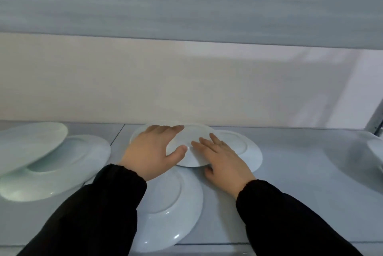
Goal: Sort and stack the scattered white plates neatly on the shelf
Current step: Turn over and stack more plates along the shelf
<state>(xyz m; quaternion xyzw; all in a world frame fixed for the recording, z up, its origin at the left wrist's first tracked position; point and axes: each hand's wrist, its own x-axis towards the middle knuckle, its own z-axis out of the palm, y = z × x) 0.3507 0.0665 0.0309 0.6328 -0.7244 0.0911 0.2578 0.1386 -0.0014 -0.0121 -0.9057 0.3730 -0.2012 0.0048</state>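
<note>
Several white plates lie scattered on the grey shelf (290,193). A small upside-down plate (193,157) sits in the middle, overlapping a plate on its right (246,152), a large one in front (172,204) and one behind at the left (135,136). My left hand (153,152) rests flat on the small plate's left side, fingers straight and thumb on top. My right hand (221,160) lays its fingers on the plate's top while its thumb tucks under the near rim, pinching it. Black sleeves cover both arms.
At the far left a tilted plate (31,144) leans on another plate (62,173). A blurred white dish (375,148) stands at the right edge near a metal post. A beige wall closes the back, and another shelf hangs overhead.
</note>
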